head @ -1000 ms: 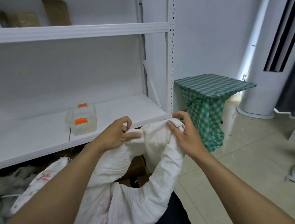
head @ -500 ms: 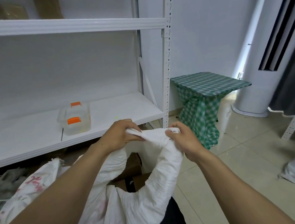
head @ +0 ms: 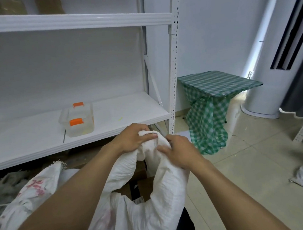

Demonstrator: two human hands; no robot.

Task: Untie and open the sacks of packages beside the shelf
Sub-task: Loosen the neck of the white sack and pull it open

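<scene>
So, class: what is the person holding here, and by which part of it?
Both hands, left hand and right hand, grip the white sack at its bunched, knotted top, fingers closed on the fabric.

White woven sack (head: 145, 203) with faded pink stains, held by both bare hands. Second white sack (head: 33, 193) at the left, marked with pink-red writing. Brown cardboard box (head: 144, 187) with a black mark, visible inside the sack opening. White metal shelf (head: 110, 114) before a white wall. Clear plastic box (head: 78, 121) with two orange clips. Small table (head: 217, 85) under a cloth of green and white checks. Pale beige floor tiles (head: 242, 162). White round column unit (head: 271, 67) with a black vertical slot. Dark grey curtain (head: 302, 87) at the right.
</scene>
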